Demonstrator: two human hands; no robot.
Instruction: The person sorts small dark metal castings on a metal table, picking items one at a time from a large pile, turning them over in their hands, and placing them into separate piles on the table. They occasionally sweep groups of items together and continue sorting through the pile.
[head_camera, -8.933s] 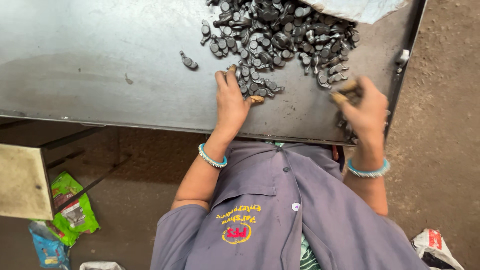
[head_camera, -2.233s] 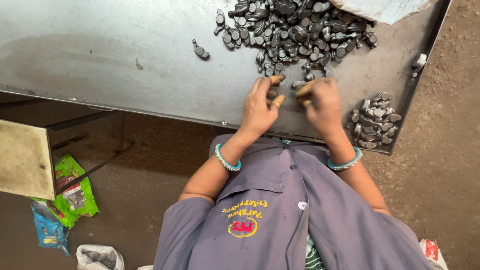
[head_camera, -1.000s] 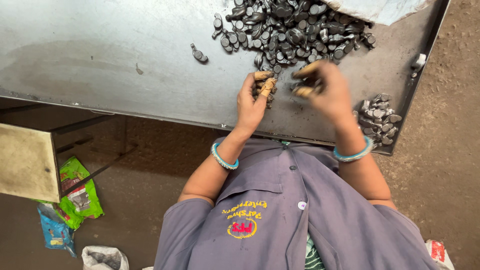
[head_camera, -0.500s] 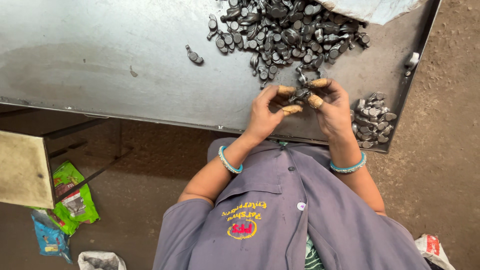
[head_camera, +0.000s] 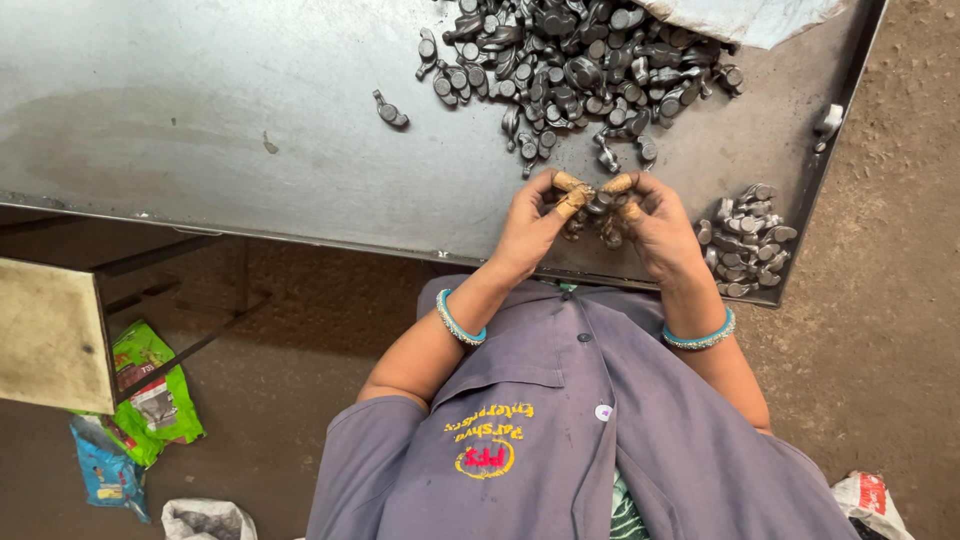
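Dull grey metal parts (head_camera: 580, 70) lie on a smooth, scuffed steel worktop (head_camera: 200, 110); matt cloth shirt (head_camera: 600, 440), glossy plastic wrappers (head_camera: 150, 400).

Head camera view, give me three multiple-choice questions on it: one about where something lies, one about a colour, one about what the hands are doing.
1. Where is the small pile of metal parts?
A. By the table's right edge
B. On the floor
C. In a lap

2. What colour are the bangles on both wrists?
A. Red
B. Turquoise
C. Black

3. How are the left hand and right hand?
A. Flat on the metal table
B. Together, fingers pinching a small dark part
C. Apart at the sides

Answers: 1 A, the pile sits beside the right hand at the table's edge. 2 B, both bands are blue-green. 3 B, the fingertips meet around one piece.
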